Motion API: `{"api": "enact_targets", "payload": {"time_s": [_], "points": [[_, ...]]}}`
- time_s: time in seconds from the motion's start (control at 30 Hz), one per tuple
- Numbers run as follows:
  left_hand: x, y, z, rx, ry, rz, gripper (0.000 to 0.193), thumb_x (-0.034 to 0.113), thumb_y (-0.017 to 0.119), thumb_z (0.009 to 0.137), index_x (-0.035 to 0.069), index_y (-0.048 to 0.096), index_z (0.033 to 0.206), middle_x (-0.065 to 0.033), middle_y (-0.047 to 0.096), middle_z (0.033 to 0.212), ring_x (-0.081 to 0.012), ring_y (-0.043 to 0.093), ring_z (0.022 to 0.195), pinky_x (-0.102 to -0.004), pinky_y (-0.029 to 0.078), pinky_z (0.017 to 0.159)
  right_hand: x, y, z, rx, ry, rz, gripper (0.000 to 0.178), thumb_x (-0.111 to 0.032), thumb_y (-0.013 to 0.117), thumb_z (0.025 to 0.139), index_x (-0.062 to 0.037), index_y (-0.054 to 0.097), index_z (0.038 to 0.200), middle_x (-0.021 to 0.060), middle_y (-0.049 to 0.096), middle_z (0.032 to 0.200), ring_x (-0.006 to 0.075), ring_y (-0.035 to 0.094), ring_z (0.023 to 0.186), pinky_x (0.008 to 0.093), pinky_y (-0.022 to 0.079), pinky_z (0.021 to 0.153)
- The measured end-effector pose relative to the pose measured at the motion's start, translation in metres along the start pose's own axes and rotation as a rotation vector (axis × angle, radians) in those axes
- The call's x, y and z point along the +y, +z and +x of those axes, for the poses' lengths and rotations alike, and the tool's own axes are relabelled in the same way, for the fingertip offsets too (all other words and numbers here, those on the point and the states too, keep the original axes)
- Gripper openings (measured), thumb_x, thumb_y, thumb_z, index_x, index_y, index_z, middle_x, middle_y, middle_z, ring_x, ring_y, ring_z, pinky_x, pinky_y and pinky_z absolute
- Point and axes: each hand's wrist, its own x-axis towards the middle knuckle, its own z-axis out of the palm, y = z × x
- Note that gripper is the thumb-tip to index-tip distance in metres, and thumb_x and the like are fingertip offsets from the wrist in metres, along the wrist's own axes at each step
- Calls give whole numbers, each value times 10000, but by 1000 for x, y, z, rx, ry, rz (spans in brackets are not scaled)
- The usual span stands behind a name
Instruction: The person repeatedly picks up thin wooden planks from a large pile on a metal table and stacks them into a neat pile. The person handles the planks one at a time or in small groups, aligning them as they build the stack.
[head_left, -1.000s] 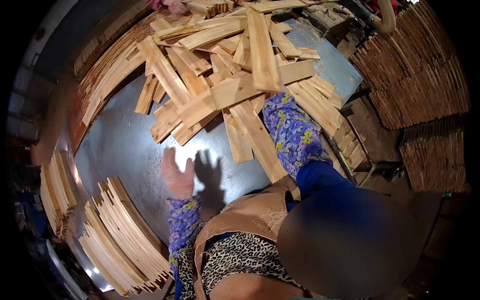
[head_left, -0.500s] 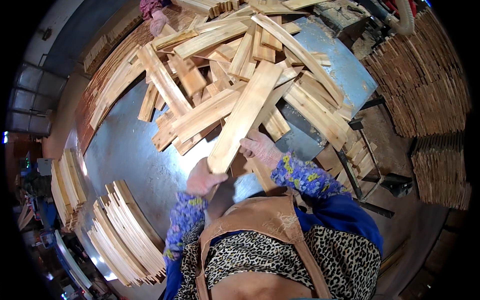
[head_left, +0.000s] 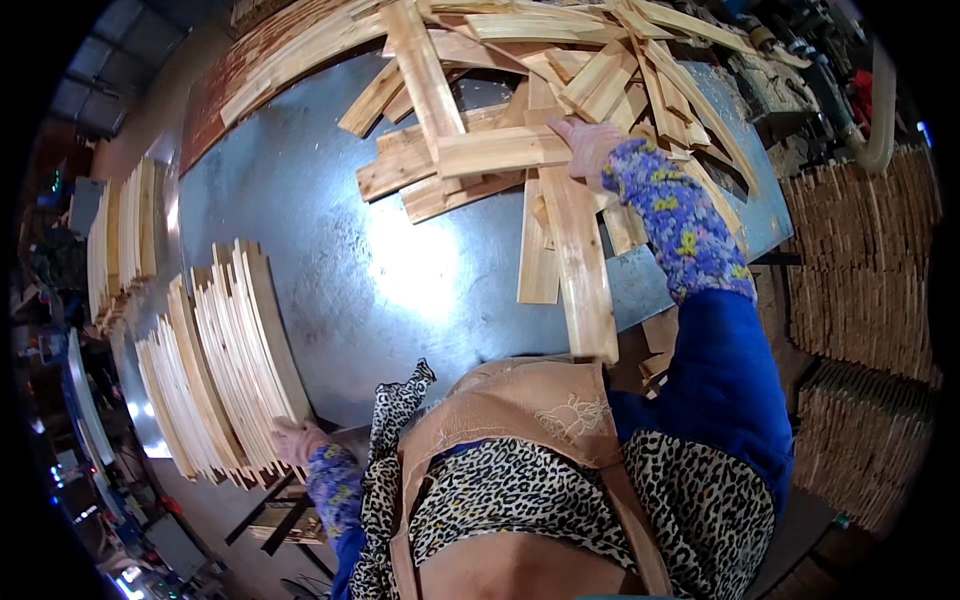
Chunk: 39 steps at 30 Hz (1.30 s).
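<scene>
My right hand (head_left: pixel 592 150) reaches into a loose pile of planks and has its fingers closed on the right end of a short pale wooden board (head_left: pixel 503 151). This board lies across other planks. Just below it a longer plank (head_left: pixel 580 265) points toward my apron. On the left, my left hand (head_left: pixel 298 440) is at the near end of a row of wooden boards (head_left: pixel 235 345) standing on edge side by side. Its fingers look stretched out against the end of the outermost board, and nothing shows lifted in them.
The boards rest on a shiny metal table (head_left: pixel 330 210). A second row of boards (head_left: pixel 125 230) stands farther left. Tall stacks of thin wood (head_left: pixel 855 260) rise at the right, below a machine with a pale hose (head_left: pixel 882 110). Dark metal bars (head_left: pixel 285 525) sit below my left hand.
Both hands held a plank before me; they have parted. My left hand moved left to the row, and my right hand went forward to a short board. The view has shifted.
</scene>
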Motion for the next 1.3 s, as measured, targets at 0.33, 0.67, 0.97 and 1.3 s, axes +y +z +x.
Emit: {"api": "enact_targets", "payload": {"time_s": [0.33,0.67,0.97,1.3], "points": [[191,-39,-66,-683,808,-1388,781,305,686,1015,-60,381,1634,-268,515,1594,-307,562,1361,-430,431,1188,-255,-11,-17,-93,-447,1369,658,-501,641,1029,-66,594,1522,165,717,1356,257,645,1327,389,524,1092],[41,-17,28,198,621,345,468,576,526,1094,165,709,1226,-31,655,998,-195,652,969,-426,533,1024,-162,105,-149,655,410,131,778,-281,897,768,17,535,1388,315,613,1322,497,619,1235,507,543,1024],[108,-13,9,175,745,-496,873,378,835,918,40,447,1622,-313,551,1511,-453,530,1421,-555,448,1192,-217,130,-153,439,201,1352,647,-119,702,954,-13,497,1559,160,658,1410,308,659,1230,445,539,1045],[97,-12,11,-92,700,-982,491,469,641,1049,53,703,1302,-198,756,1141,-251,739,967,-419,608,762,-263,35,112,638,182,778,878,-440,855,885,-30,473,1560,262,604,1468,418,614,1331,491,482,1177]]}}
